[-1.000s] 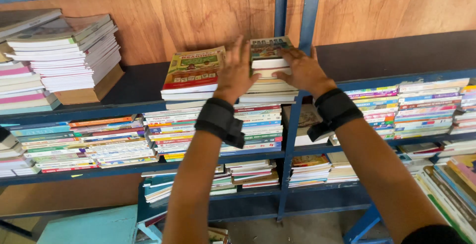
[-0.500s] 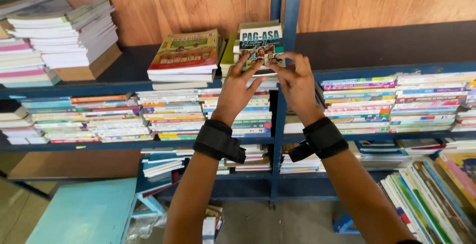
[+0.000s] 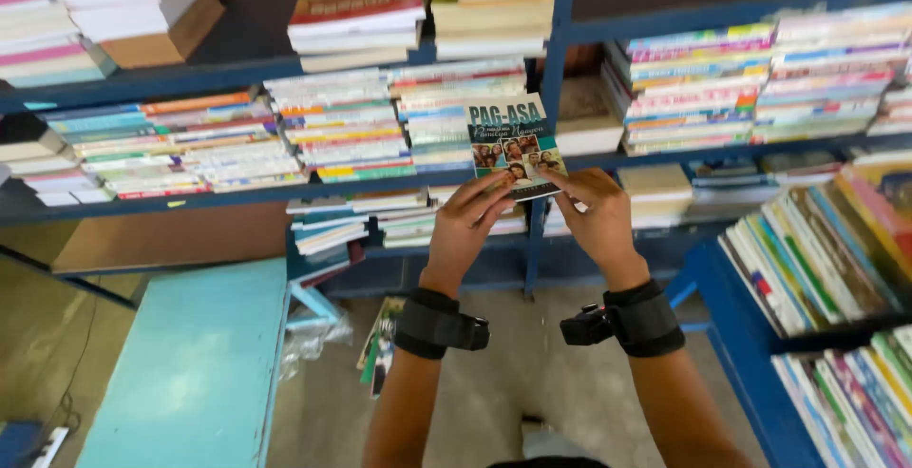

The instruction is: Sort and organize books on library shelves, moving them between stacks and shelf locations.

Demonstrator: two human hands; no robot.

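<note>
While a light-blue table fills the lower left corner, the blue metal shelving above it carries flat stacks of thin books, with thicker white-edged piles on the top tier. Toward the middle, the left hand rises from a forearm wearing a black wrist strap; its fingers are curled closed around the lower left edge of a small teal booklet with a grid of little photographs on its cover. That booklet is held upright, slightly tilted, in front of the shelf's blue upright post, clear of the stacks behind it. Just beside it, the right hand pinches the booklet's lower right corner, fingers bent shut on the cover, and its wrist bears a black band with a small device. Farther right, more colourful book stacks fill the shelves, and a blue rack of upright books stands at the edge.
</note>
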